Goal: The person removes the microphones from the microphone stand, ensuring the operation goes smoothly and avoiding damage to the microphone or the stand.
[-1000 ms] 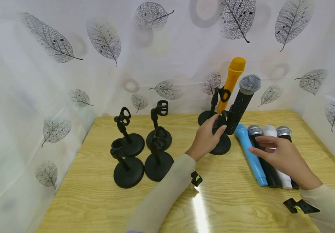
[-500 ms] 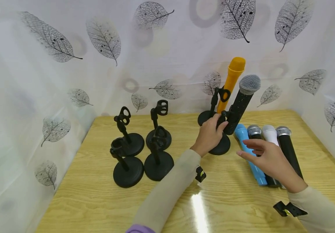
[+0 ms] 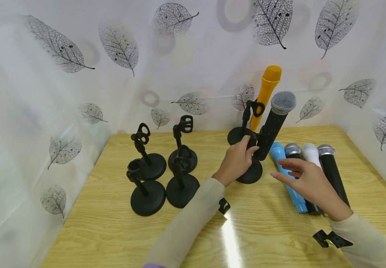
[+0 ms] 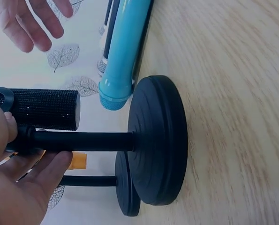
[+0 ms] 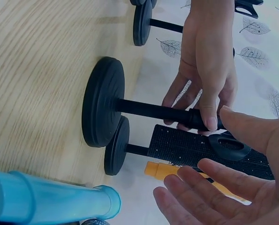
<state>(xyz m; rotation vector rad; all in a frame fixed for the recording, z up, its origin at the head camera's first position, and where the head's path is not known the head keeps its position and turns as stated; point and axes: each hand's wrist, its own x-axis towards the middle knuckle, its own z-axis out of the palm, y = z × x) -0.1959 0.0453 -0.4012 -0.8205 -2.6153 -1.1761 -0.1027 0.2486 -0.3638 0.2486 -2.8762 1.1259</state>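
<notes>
My left hand grips the stem of a black desktop microphone stand, thumb and fingers around its upper part. In that stand's clip sits a black, glittery microphone with a silver mesh head, tilted up to the right. The left wrist view shows the stand's round base and upright stem, fingers wrapped near the top. To the right, my right hand hovers with relaxed, parted fingers and holds nothing; in the right wrist view its fingers are near the glittery microphone. Behind, a yellow microphone leans in another stand.
Several stands with bare clips, one of them a front stand, are grouped at the left of the wooden table. Lying side by side at the right are a blue microphone, a white microphone and black ones. A leaf-print curtain borders the table.
The held stand and its glittery microphone have shifted slightly toward me and left with my left hand. My right hand has moved left from over the lying microphones, then stayed nearly still.
</notes>
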